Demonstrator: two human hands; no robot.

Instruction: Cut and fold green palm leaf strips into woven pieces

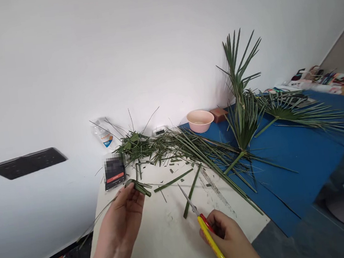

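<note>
Over table edge (259, 223): L hand (120, 222) pinching palm strip (139, 187), R hand (229, 238) gripping yellow scissors (209, 234), gap between.

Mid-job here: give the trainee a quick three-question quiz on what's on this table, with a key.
1. What does the left hand hold?
2. True or false: the metal blades of the yellow-handled scissors in the right hand are touching that held item.
3. Which lies nearest the left hand: A, the black rectangular smartphone; B, the round pale pink bowl; C, the clear plastic bottle?

Key:
1. A narrow green palm-leaf piece.
2. False.
3. A.
</note>
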